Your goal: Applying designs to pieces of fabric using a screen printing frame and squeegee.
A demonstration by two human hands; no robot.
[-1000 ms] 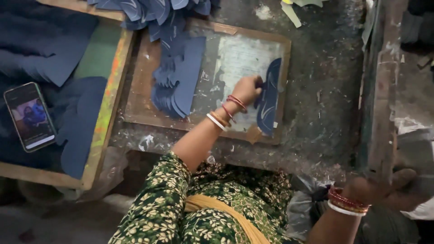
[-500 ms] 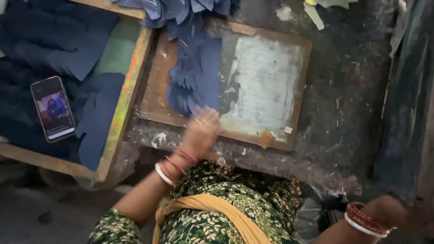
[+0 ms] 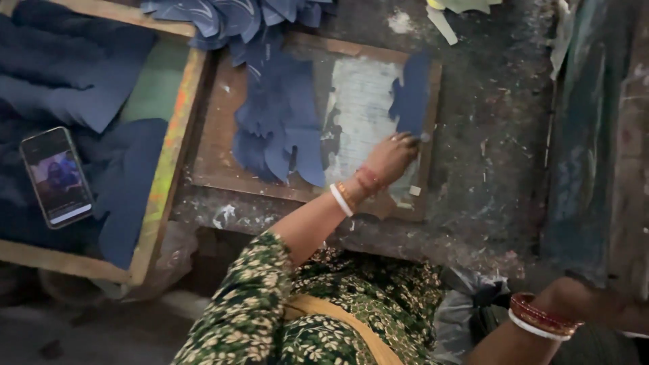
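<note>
The right hand (image 3: 595, 301) is sitting at the lower right corner, largely lost in shadow beyond its red and white bangles; its fingers are not showing, so whether it is clenched or released cannot be told. The frame edge is cutting off the forearm below it. The person's head and lap are out of view; only a green floral sleeve and a mustard strap are showing.

The left hand (image 3: 392, 157) is reaching across a wooden-framed board (image 3: 220, 128) with a pale, scuffed centre panel. Its fingertips are pinching the lower end of a dark blue cut piece (image 3: 412, 91), a flat shape with a scalloped edge, which is lying along the board's right side, partly over the frame. What the small pale object at the fingertips is cannot be made out.

A stack of similar blue pieces (image 3: 277, 125) is fanning over the board's left half, and more are overlapping at the top edge, cropped by the picture.

To the left, a shallow wooden tray (image 3: 169, 169) with a paint-stained rim is holding larger dark blue sheets over a green base. A phone (image 3: 57, 177) with a lit screen is lying on those sheets; its picture is too small to read.

The work surface (image 3: 493, 155) is looking rough, dark and speckled with pale scraps.
</note>
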